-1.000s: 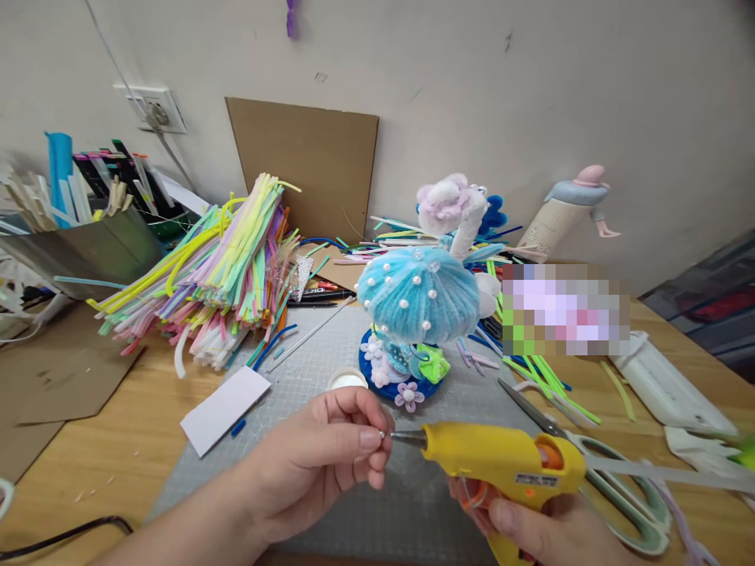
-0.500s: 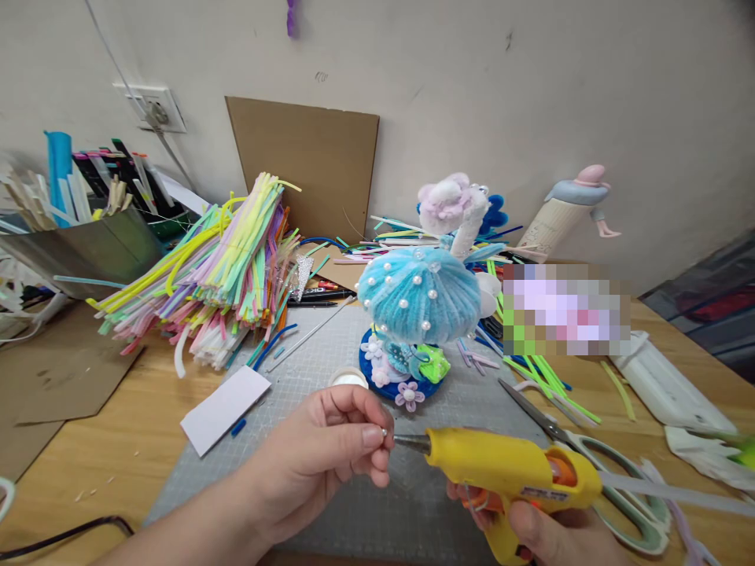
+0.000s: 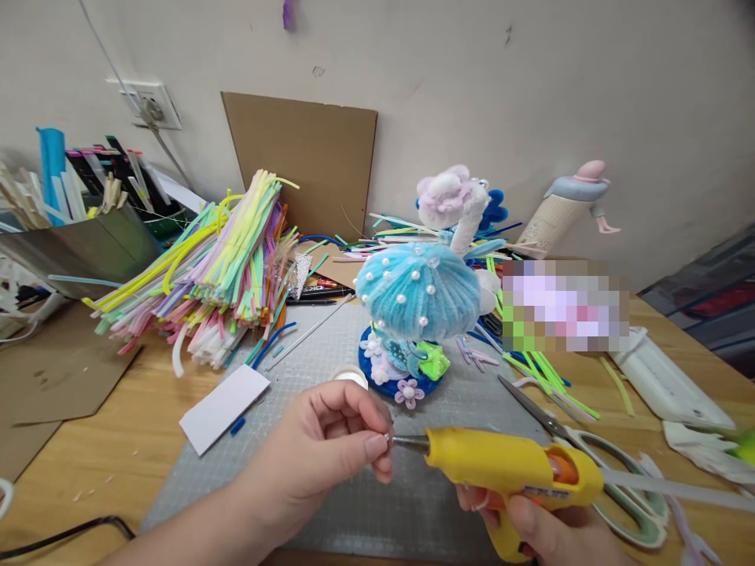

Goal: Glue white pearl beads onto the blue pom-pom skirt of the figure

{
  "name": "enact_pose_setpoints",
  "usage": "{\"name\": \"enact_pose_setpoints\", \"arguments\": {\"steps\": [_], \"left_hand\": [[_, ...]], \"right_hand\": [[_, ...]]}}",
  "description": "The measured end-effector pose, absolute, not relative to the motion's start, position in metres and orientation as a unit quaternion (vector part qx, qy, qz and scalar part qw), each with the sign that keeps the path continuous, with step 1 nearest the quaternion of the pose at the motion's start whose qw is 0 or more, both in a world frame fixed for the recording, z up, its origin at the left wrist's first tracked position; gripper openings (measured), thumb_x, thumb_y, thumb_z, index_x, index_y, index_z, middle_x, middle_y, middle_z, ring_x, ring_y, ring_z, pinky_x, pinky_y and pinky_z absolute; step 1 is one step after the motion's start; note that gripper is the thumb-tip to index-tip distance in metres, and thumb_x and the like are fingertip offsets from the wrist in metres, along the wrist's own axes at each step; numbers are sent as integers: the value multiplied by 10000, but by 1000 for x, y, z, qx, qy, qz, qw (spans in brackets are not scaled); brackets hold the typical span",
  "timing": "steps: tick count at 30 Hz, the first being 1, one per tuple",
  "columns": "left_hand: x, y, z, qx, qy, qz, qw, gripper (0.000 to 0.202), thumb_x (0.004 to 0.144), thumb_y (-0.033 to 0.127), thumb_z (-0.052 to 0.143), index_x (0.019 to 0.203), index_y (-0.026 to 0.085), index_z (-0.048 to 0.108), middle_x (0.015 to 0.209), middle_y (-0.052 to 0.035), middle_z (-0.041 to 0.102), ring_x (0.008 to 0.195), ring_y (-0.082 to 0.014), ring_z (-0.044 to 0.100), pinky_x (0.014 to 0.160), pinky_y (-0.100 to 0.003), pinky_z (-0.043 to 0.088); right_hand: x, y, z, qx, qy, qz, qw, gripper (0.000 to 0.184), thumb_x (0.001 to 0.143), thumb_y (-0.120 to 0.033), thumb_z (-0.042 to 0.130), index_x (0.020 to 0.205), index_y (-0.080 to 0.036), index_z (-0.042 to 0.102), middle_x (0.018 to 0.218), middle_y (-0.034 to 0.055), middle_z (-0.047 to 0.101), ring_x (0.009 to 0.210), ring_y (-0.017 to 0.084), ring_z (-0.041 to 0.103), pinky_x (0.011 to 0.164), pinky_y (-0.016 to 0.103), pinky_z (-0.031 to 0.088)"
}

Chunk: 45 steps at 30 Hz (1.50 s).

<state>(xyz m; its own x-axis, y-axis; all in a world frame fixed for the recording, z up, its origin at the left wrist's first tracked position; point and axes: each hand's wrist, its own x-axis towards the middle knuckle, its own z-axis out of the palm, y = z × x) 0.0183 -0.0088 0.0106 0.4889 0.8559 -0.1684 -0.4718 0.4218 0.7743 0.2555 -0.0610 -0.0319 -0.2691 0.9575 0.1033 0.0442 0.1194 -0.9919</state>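
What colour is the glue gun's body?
The glue gun's body is yellow, seen best in the head view.

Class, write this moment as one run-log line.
left hand: pinches small bead | right hand: holds yellow glue gun | nozzle: close to bead, contact unclear | beyond hands: blue pearl-dotted craft piece

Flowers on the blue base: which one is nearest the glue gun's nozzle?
The lilac flower at the front edge of the base; the other flowers sit farther back, left, and farther from the nozzle.
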Motion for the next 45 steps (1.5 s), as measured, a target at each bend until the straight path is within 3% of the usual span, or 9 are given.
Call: {"name": "enact_pose_setpoints", "arguments": {"steps": [9,13,25,45], "left_hand": [[16,-9,12,359,277,418,787,112,660,142,814,667,151,702,686,12,648,549,-71,628,543,-167,496],[16,-10,12,370,288,416,779,121,659,143,815,665,156,695,690,11,649,577,-75,628,570,-176,494],[16,-6,15,364,293,443,765,217,622,73,822,655,150,622,657,13,709,584,-72,619,577,-160,484],[17,-8,15,388,321,447,739,267,589,106,845,627,149,584,621,8,692,575,-77,603,560,-161,463]], "right_hand": [[258,-71,-47,-430,-521,588,445,357,786,-557,661,885,-216,695,789,63,703,706,208,657,664,340,570],[260,-70,-47,-438,-528,601,410,311,785,-542,674,866,-242,700,824,49,707,757,202,662,716,325,569],[253,-66,-31,-455,-536,562,436,148,733,-431,727,818,-311,706,743,4,695,669,219,658,649,323,562],[258,-63,-32,-427,-598,528,426,142,741,-442,706,865,-376,724,751,-13,712,669,231,680,644,334,586]]}}
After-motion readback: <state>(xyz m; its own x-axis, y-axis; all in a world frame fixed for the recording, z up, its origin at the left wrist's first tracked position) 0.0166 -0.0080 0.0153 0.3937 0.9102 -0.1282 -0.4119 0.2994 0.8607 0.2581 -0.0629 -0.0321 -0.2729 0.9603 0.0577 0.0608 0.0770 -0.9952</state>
